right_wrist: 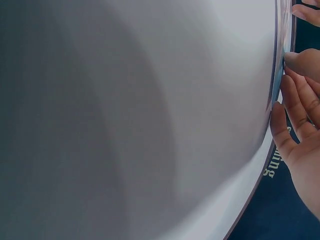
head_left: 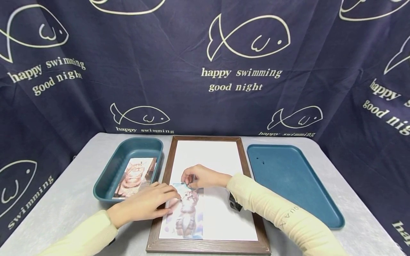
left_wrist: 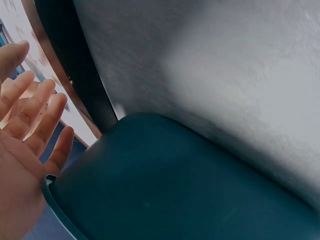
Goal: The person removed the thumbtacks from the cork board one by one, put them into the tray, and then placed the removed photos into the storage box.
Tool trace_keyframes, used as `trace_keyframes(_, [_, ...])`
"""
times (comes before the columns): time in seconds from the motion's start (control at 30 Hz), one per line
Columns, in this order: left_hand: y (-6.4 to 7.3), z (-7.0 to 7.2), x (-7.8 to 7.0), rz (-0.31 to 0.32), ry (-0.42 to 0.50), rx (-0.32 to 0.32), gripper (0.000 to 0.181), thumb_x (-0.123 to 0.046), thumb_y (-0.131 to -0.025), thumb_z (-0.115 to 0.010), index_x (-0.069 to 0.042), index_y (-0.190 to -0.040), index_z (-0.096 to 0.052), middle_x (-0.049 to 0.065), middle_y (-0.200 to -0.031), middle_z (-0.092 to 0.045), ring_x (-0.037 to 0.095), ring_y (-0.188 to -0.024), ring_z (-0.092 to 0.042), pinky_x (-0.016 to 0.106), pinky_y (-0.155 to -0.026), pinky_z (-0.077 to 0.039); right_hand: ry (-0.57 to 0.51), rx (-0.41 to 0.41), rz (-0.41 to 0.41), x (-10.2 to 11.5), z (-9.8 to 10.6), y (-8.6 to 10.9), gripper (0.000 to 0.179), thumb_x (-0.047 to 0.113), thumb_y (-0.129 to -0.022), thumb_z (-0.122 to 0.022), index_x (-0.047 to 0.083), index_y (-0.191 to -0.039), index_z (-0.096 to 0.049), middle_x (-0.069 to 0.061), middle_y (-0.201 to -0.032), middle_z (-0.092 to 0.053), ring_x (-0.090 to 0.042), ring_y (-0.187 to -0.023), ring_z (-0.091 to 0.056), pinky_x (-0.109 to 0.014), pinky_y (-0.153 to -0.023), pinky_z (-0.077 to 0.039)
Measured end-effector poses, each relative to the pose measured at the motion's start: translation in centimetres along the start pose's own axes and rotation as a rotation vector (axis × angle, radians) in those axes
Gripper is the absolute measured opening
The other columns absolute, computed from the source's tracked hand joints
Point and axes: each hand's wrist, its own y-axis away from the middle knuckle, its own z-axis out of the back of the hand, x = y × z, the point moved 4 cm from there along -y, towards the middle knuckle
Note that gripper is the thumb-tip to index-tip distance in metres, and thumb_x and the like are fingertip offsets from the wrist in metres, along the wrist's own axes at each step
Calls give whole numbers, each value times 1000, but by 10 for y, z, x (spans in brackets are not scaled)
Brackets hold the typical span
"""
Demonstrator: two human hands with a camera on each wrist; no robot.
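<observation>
A picture card (head_left: 187, 217) with a kitten on it lies on the lower left of a white board (head_left: 224, 209) with a brown wooden frame (head_left: 211, 246). My left hand (head_left: 150, 202) rests across the frame's left side, fingertips on the card's left part. Its fingers look loosely extended in the left wrist view. At the card's top edge my right hand (head_left: 205, 176) bends thumb and forefinger together around a small dark piece, mostly hidden by the fingers; I cannot tell its kind. The other right fingers (right_wrist: 290, 137) lie along the board in the right wrist view.
Left of the board stands a deep teal bin (head_left: 110, 170) holding another cat picture (head_left: 134, 177). A shallow teal tray (head_left: 291, 185) lies to the right, with small dark pieces (head_left: 263, 163) near its far left corner. A navy fish-print cloth (head_left: 182, 89) hangs behind the table.
</observation>
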Motion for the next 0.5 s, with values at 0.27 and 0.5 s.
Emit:
trace_keyframes(0.27, [-1,-3,-4,10,10,25,31,-34,-84,-64,-21,-111,-58,-9,-108,-57,9,-95,-54,31,-82,-46,27,-1,54,-1,-1,-1,19,-4,-78,-61,2,-96,-62,-9,-82,-62,-8,-74,-55,-16,-70,-49])
trace_keyframes(0.5, [0,-4,-6,31,44,25,33,-33,-83,-66,-17,-111,-58,-7,-110,-56,11,-97,-52,32,-84,-45,38,1,59,-3,-2,-2,18,-4,-77,-62,3,-94,-62,-8,-81,-62,-9,-73,-55,-14,-67,-48])
